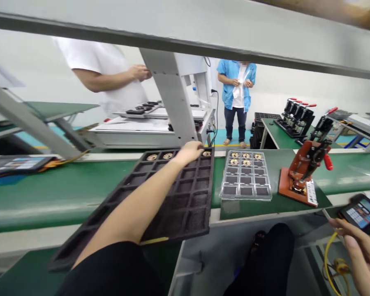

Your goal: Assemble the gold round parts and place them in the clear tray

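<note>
The left hand point(189, 152) is at the back row of a black compartment tray point(200, 200). Beside that, a clear blister tray point(246, 198) holds five gold-coloured parts point(246, 163). The right hand point(362, 255) is by a yellow cable point(326, 251).

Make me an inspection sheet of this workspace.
Surface: green conveyor belt; green board under the clear plastic tray and orange toggle-clamp fixture.
Work items: black compartment tray, three gold-coloured parts visible; clear tray, five.
Clutter: touchscreen device at right.
Hands: left hand at the black tray's far row, fingertips unclear; right hand partly open, nothing seen held.
Cables: yellow cable beside right hand; black cable hanging beyond the belt.
Surroundings: two people beyond.
</note>
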